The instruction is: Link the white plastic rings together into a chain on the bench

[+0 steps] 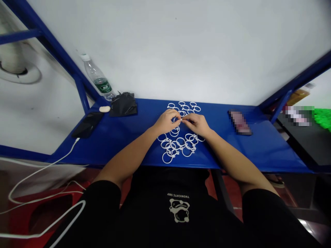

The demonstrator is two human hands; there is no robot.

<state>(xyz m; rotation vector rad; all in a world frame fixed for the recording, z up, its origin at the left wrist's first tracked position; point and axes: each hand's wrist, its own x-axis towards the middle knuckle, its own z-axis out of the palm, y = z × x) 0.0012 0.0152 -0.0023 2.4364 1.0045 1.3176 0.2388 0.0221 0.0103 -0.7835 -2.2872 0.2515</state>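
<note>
Both my hands meet over the middle of a blue table (258, 144). My left hand (168, 121) and my right hand (197, 123) each pinch a small white plastic ring (178, 119) between their fingertips, the fingers closed on it. Several more white rings lie in a group (184, 107) just beyond my hands. A larger heap of white rings (178, 145) lies under and in front of my wrists, near the table's front edge.
At the back left stand a clear water bottle (98, 78), a crumpled black bag (123, 104) and a small white oval object (104, 109). A black phone (87, 124) with a white cable (46, 168) lies left. A blurred flat object (240, 122) lies right. Blue frame bars rise on both sides.
</note>
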